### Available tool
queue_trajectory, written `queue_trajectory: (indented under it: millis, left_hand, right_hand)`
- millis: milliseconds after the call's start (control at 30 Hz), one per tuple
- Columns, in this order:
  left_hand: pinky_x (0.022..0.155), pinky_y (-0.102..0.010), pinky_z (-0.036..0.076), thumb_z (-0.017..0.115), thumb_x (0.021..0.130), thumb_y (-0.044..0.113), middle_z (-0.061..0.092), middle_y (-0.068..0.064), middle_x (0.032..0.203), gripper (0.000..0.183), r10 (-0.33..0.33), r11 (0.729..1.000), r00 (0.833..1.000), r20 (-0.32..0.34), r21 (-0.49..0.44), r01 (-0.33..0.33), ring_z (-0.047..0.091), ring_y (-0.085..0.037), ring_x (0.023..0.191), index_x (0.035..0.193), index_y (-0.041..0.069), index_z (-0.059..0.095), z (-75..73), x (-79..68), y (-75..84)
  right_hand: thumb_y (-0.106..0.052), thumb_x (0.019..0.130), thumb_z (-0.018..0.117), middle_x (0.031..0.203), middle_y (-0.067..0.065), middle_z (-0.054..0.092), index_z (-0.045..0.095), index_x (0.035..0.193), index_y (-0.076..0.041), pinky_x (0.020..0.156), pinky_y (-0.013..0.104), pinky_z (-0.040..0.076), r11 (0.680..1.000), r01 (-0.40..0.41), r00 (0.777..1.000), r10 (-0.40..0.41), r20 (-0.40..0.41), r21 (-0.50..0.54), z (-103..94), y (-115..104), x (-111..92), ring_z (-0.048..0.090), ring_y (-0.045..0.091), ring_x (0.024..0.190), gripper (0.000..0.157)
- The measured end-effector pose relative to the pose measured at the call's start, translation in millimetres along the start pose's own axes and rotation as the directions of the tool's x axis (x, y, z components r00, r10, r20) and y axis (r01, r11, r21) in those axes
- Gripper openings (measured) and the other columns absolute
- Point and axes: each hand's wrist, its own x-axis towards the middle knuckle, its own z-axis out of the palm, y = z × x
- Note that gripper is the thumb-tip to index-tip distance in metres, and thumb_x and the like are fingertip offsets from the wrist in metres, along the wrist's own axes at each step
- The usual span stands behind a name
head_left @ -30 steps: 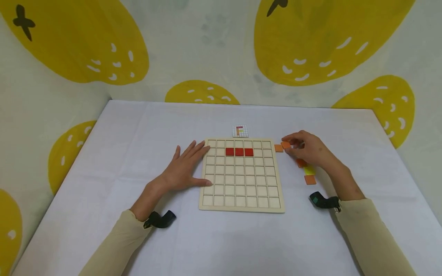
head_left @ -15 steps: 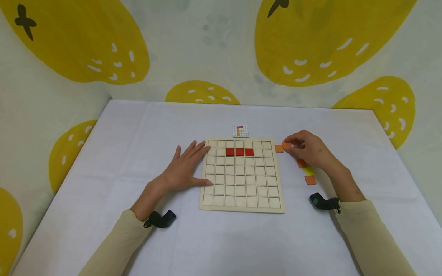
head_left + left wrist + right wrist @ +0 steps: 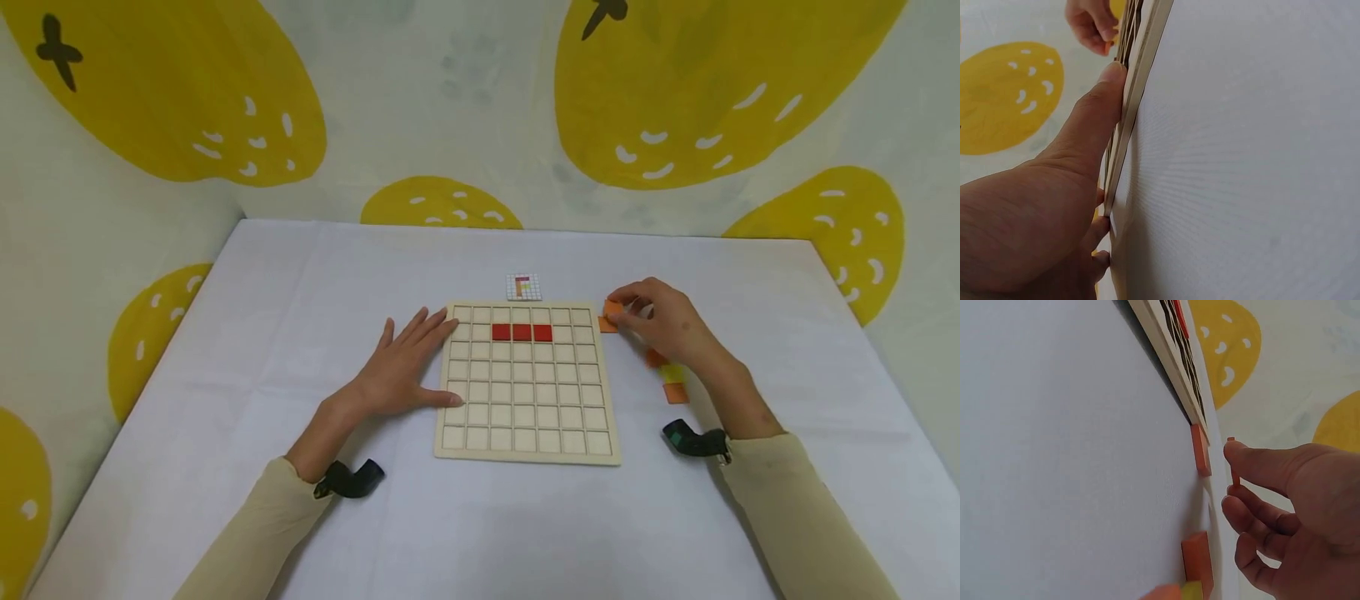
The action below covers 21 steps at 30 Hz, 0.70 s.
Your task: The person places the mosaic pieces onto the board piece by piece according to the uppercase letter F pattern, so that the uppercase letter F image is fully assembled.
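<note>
A pale wooden grid board (image 3: 525, 392) lies on the white table, with three red square tiles (image 3: 522, 332) side by side in its second row from the back. My left hand (image 3: 397, 375) is spread at the board's left edge, thumb and fingertips resting on the frame. Between thumb and fingers my right hand (image 3: 663, 321) pinches an orange tile (image 3: 613, 309), raised off the table near the board's far right corner. Below it, another orange tile (image 3: 608, 326) lies against the board's right edge. The right wrist view shows the pinched orange tile (image 3: 1235, 475) edge-on.
A small card with a coloured grid pattern (image 3: 522, 287) lies just behind the board. Under and in front of my right wrist are an orange-red tile (image 3: 656, 358), a yellow tile (image 3: 672, 374) and an orange tile (image 3: 676, 393). A patterned cloth wall stands behind the table.
My right hand has lifted the orange tile and moved it slightly left and away, over the orange tile beside the board. My left hand has stayed in place.
</note>
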Motion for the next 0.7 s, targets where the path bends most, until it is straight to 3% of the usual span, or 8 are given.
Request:
queue_trajectory:
  millis: [167, 533, 700]
  left_hand:
    - [0.127, -0.073, 0.0, 0.081, 0.082, 0.063, 0.014, -0.005, 0.178, 0.113, -0.003, 1.0, 1.0, 0.002, 0.001, 0.003, 0.005, -0.032, 0.166, 0.168, 0.019, 0.022, 0.2, 0.9, 1.2]
    - [0.127, -0.073, 0.001, 0.08, 0.082, 0.063, 0.014, -0.004, 0.178, 0.113, 0.007, 1.0, 1.0, -0.003, -0.001, -0.007, 0.005, -0.032, 0.166, 0.168, 0.02, 0.022, 1.5, 3.2, -0.1]
    - [0.127, -0.073, 0.0, 0.081, 0.082, 0.063, 0.014, -0.004, 0.178, 0.113, 0.0, 1.0, 1.0, 0.002, 0.004, 0.0, 0.005, -0.032, 0.166, 0.168, 0.02, 0.022, 0.6, 2.5, -0.8]
  right_hand:
    - [-0.02, 0.098, 0.074, 0.12, 0.014, 0.064, 0.071, 0.127, -0.008, 0.086, 0.038, 0.048, 0.999, 0.043, 0.999, -0.043, -0.023, 0.007, 5.1, -6.6, 2.2, 0.058, 0.028, 0.104, 0.032]
    - [-0.02, 0.094, 0.08, 0.105, 0.009, 0.066, 0.075, 0.123, -0.008, 0.076, 0.023, 0.045, 0.991, 0.134, 0.991, -0.134, -0.028, -0.003, 19.4, -24.3, 5.9, 0.058, 0.022, 0.093, 0.032]
    - [-0.021, 0.095, 0.078, 0.105, 0.01, 0.066, 0.076, 0.121, -0.008, 0.078, 0.027, 0.047, 0.988, 0.157, 0.988, -0.157, -0.009, 0.004, 23.0, -30.7, 8.8, 0.058, 0.023, 0.094, 0.029]
